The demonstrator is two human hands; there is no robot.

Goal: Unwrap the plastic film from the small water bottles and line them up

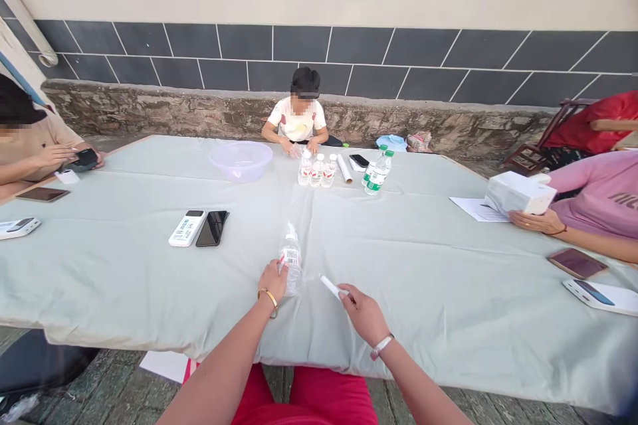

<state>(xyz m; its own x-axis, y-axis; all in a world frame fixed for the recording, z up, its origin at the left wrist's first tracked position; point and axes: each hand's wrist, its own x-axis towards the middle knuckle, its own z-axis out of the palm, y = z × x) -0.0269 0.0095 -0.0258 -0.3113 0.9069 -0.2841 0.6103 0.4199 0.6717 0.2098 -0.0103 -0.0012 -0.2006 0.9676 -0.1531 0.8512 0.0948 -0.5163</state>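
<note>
The left hand [273, 277] grips the side of a clear plastic water bottle [292, 257] with a white cap, near the front edge of the grey tablecloth [239, 299]. Just right of the bottle and apart from it, the right hand [363, 313] pinches a slim white pen-like stick [329, 285] between thumb and fingers, its free end angled toward the bottle. Farther left lie a black smartphone [212, 229] and a white power bank [187, 228], side by side.

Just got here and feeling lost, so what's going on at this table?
The left hand grips a clear labelled bottle near the close edge of the table. The right hand holds a slim white stick, apart from the bottle. Across the table, a person has both hands behind three small bottles; another, at right, holds a white box.
</note>
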